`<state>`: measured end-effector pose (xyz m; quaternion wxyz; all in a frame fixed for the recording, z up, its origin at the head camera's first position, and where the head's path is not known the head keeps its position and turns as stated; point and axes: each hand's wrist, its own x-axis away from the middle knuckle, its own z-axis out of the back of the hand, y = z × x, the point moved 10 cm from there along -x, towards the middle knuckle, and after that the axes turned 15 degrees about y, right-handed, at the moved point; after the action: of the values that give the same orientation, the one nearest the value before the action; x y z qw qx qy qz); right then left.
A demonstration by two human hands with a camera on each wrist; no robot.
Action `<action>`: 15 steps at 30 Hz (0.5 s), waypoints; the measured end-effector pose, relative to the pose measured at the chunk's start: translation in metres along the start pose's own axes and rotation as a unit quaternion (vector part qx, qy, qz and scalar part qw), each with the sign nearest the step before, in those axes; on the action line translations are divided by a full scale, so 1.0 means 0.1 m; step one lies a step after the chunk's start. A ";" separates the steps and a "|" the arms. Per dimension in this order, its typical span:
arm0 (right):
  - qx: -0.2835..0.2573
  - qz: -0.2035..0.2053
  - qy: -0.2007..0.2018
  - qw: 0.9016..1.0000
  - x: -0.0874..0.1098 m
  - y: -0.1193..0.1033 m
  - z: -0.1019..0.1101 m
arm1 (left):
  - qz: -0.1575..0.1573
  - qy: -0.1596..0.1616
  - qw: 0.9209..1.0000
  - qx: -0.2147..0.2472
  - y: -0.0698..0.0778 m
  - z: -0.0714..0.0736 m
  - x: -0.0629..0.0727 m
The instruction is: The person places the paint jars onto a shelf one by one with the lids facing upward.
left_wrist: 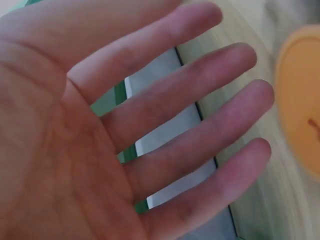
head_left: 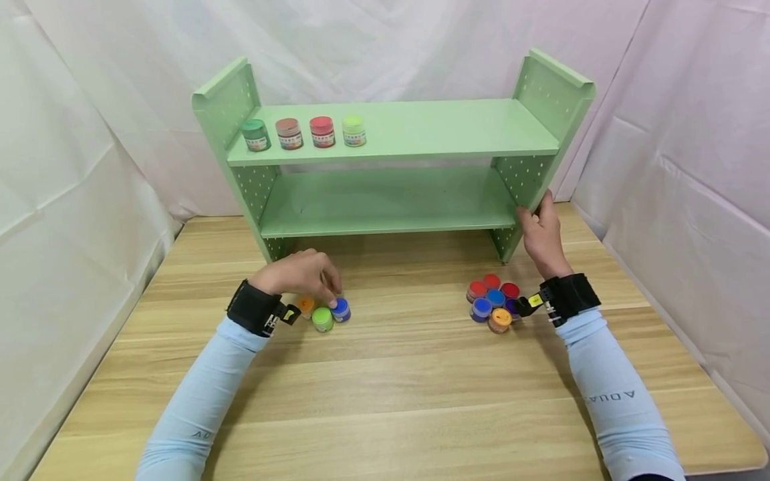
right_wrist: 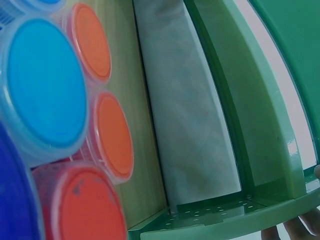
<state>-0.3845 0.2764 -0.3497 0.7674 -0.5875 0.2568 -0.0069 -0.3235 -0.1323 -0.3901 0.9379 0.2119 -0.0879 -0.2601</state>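
Note:
My left hand (head_left: 303,275) is over a small group of paint jars, its thumb tip at the lid of a blue jar (head_left: 341,310). In the left wrist view the fingers (left_wrist: 185,107) are spread and fairly straight, with nothing held between them. Beside the blue jar are a light green jar (head_left: 322,319) and an orange-lidded jar (head_left: 305,306), partly covered by the hand. My right hand (head_left: 544,239) grips the right side panel of a green two-tier shelf (head_left: 391,200); its fingertips (right_wrist: 296,230) show past the panel's edge in the right wrist view.
Dark green (head_left: 256,135), brownish-red (head_left: 289,134), red (head_left: 322,132) and yellow-green (head_left: 354,131) jars stand in a row on the upper tier's left. Near the right wrist, several red, blue and orange jars cluster, including an orange-lidded one (head_left: 500,321). White cloth (head_left: 680,147) surrounds the wooden table (head_left: 385,401).

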 end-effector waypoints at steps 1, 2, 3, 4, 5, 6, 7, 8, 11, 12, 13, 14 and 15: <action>-0.001 0.000 0.000 1.000 0.00 0.00 0.00 | 0.002 -0.007 1.000 0.001 0.00 -0.02 0.00; -0.001 0.000 0.000 1.000 0.00 0.00 0.00 | 0.005 -0.013 1.000 0.001 -0.01 -0.03 0.00; -0.001 0.000 0.000 1.000 0.00 0.00 0.00 | 0.005 -0.019 1.000 0.000 0.00 -0.05 0.00; -0.002 0.001 0.000 1.000 0.00 0.00 0.00 | 0.008 -0.022 1.000 0.001 0.00 -0.06 0.00; -0.002 0.002 0.001 1.000 0.00 0.00 0.00 | 0.008 -0.025 1.000 0.002 0.00 -0.07 0.00; -0.002 0.002 0.002 1.000 0.01 0.00 0.00 | 0.009 -0.027 1.000 0.004 0.01 -0.08 0.00; -0.002 0.002 0.003 1.000 0.01 0.00 0.00 | 0.009 -0.028 1.000 0.005 0.02 -0.08 0.00; -0.001 0.002 0.003 1.000 0.01 0.00 0.01 | 0.008 -0.028 1.000 0.007 0.03 -0.09 0.00; -0.002 0.003 0.003 1.000 0.01 -0.01 0.00 | 0.004 -0.033 0.999 0.022 0.05 -0.11 0.00; -0.003 0.003 0.002 1.000 0.01 -0.01 0.00 | 0.004 -0.035 0.999 0.027 0.06 -0.11 0.00; -0.003 0.002 0.001 1.000 0.01 -0.01 0.00 | 0.002 -0.036 0.999 0.031 0.06 -0.12 0.00; -0.003 0.002 0.001 1.000 0.01 0.00 0.00 | 0.000 -0.037 0.999 0.034 0.07 -0.12 0.00; -0.004 0.002 0.000 1.000 0.01 0.00 -0.01 | -0.002 -0.038 0.999 0.037 0.08 -0.13 0.00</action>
<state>-0.3840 0.2757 -0.3498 0.7651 -0.5897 0.2583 -0.0044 -0.3166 -0.1216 -0.3981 0.9249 0.2365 -0.1330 -0.2665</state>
